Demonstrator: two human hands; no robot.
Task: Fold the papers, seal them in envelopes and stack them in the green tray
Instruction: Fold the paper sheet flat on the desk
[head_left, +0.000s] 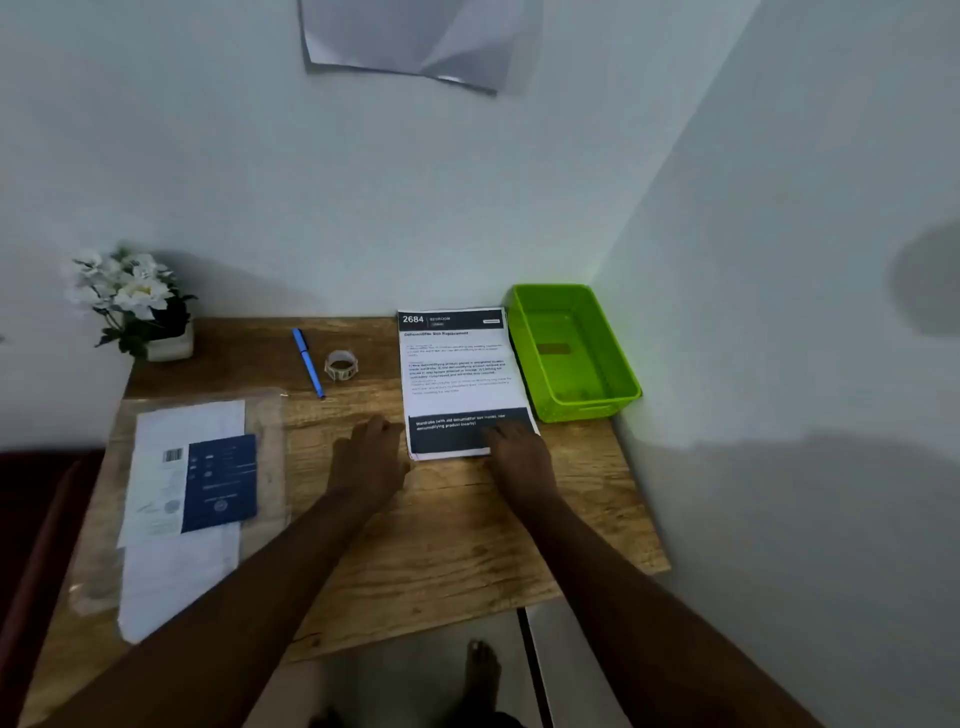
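A stack of printed papers (460, 371) lies flat on the wooden table (447, 525), its top sheet headed "2684". My right hand (517, 449) rests on the stack's near right corner with the fingers spread on the dark band. My left hand (370, 457) lies on the table at the stack's near left edge, fingertips touching the paper's corner. The green tray (618, 364) stands just right of the papers against the wall. A clear plastic pack of white envelopes (182, 499) with a blue card on top lies at the left.
A blue pen (308, 362) and a small roll of stickers (341, 365) lie behind my left hand. A pot of white flowers (137, 306) stands at the back left corner. Walls close the table at the back and right. My bare foot (480, 670) shows below the table edge.
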